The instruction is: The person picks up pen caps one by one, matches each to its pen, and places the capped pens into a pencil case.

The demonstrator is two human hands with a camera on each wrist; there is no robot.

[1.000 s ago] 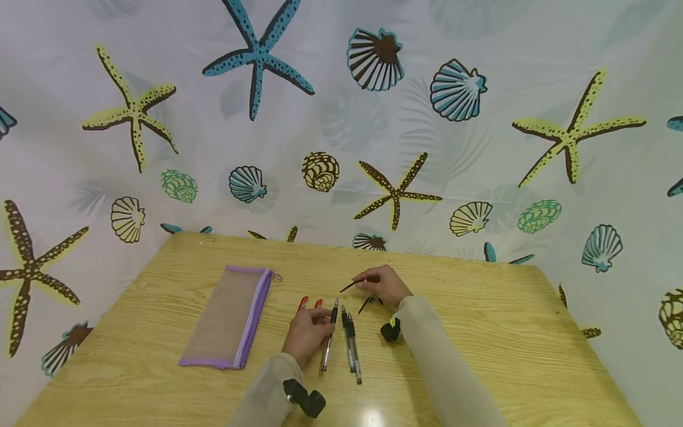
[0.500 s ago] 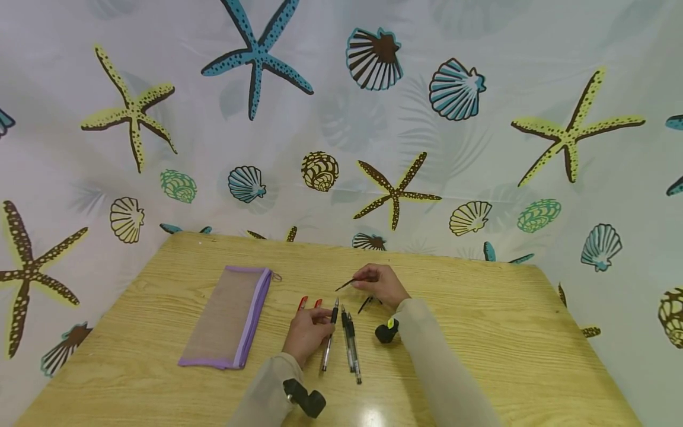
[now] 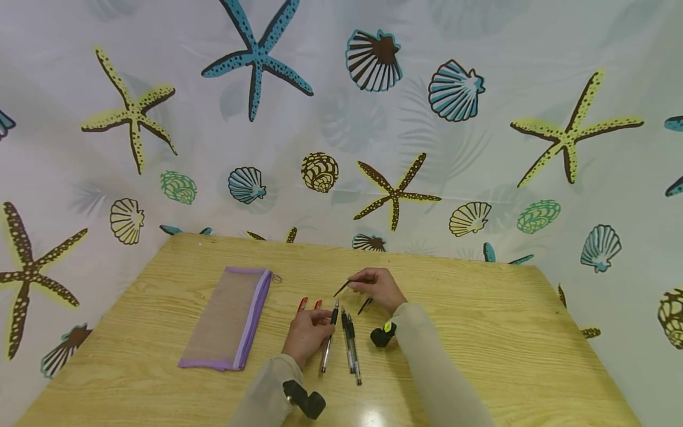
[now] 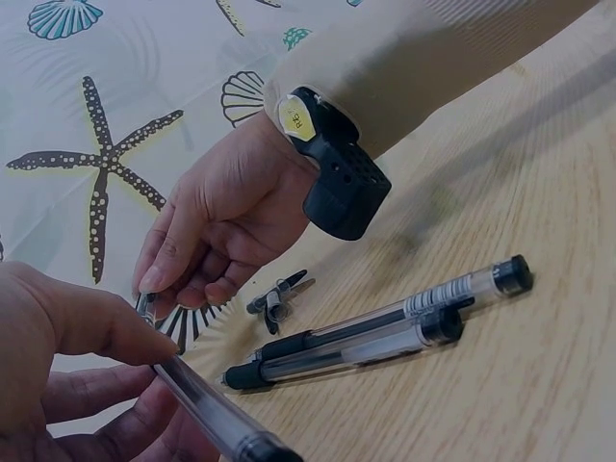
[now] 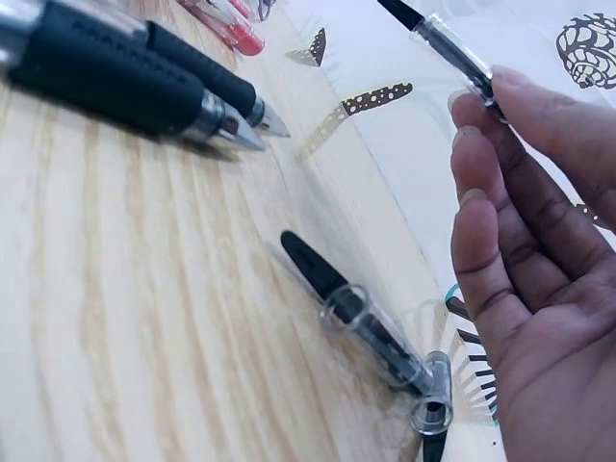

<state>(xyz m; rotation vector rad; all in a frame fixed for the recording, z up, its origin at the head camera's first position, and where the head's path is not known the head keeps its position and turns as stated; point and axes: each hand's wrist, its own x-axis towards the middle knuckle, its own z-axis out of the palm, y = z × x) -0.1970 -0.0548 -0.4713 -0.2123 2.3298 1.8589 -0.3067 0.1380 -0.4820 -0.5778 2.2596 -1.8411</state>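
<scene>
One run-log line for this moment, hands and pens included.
left hand: holds uncapped black pen | right hand: pinches pen cap | table: two uncapped pens, loose caps, mesh pouch

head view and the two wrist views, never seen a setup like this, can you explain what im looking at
There is no robot, just a bare-handed person. The wide picture comes from a camera worn on the head, looking down; the close ones come from a wrist camera on each arm. The left hand holds an uncapped pen; the right hand pinches a small cap. On the table lie two more pens, loose caps, red pens partly hidden by the left hand, and a pouch.
</scene>
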